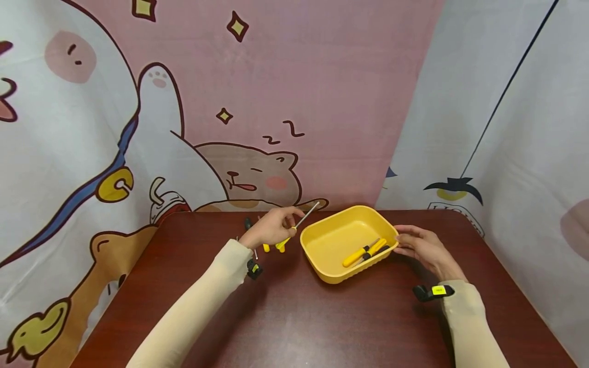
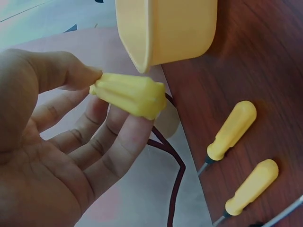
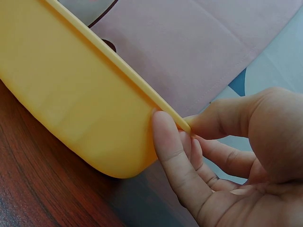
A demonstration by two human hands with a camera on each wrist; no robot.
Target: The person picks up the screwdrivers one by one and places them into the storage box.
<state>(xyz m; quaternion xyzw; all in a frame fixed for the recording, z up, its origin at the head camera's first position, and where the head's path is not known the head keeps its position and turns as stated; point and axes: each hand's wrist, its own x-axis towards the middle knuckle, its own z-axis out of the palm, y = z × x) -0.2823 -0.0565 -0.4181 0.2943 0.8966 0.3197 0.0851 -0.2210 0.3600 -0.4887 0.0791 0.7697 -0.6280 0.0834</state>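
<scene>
My left hand (image 1: 274,226) pinches the yellow handle of a screwdriver (image 2: 130,93) between thumb and fingers, above the table just left of the yellow bin (image 1: 322,260). Its metal shaft points up and to the right in the head view. At the bin's right end, my right hand (image 1: 422,246) pinches the rim (image 3: 137,90) between thumb and fingers. Inside the bin lie a yellow-handled screwdriver (image 1: 355,256) and other yellow and black tools, partly overlapping. Two more yellow-handled screwdrivers lie on the table beneath the left hand, the upper one (image 2: 233,130) and the lower one (image 2: 252,187) side by side.
A dark-handled tool (image 1: 248,224) lies behind the left wrist, mostly hidden. The brown wooden table (image 1: 294,327) ends at a cartoon-printed cloth (image 1: 331,102) at the back. Another bare metal shaft (image 2: 284,211) shows at the left wrist view's corner.
</scene>
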